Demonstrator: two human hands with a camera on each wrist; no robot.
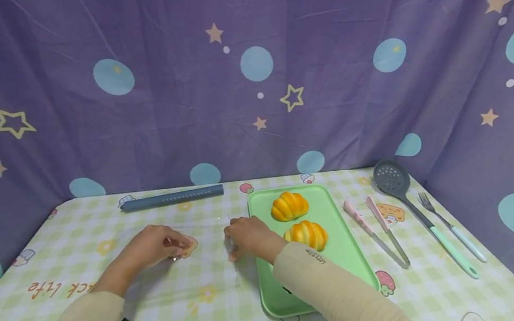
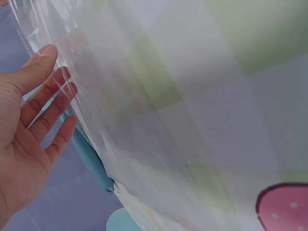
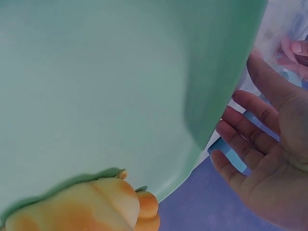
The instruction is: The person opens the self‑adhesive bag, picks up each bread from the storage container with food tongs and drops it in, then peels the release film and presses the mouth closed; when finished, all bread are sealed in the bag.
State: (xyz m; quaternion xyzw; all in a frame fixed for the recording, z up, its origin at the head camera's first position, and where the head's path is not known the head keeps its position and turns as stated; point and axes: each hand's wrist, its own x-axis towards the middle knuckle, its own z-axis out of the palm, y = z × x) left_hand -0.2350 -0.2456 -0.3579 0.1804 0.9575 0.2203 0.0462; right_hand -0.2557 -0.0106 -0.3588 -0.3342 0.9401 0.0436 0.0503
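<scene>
A sheet of clear plastic film (image 2: 79, 62) spans the space between my two hands, low over the checked tablecloth. My left hand (image 1: 155, 243) pinches its left side; in the left wrist view the film passes between the thumb and the fingers. By the left rim of the green tray (image 1: 299, 305), my right hand (image 1: 253, 238) has thumb and fingers brought together at the film's other side. In the right wrist view the tray rim hides part of that grip. Two croissant-shaped breads, one farther back (image 1: 289, 206) and one nearer (image 1: 311, 235), lie on the tray.
A long blue-grey bar (image 1: 172, 198) lies along the table's back edge. Right of the tray are pink-handled tongs (image 1: 382, 236), a slotted skimmer (image 1: 406, 195) and a fork (image 1: 450, 225). A purple patterned curtain (image 1: 253, 129) hangs behind the table.
</scene>
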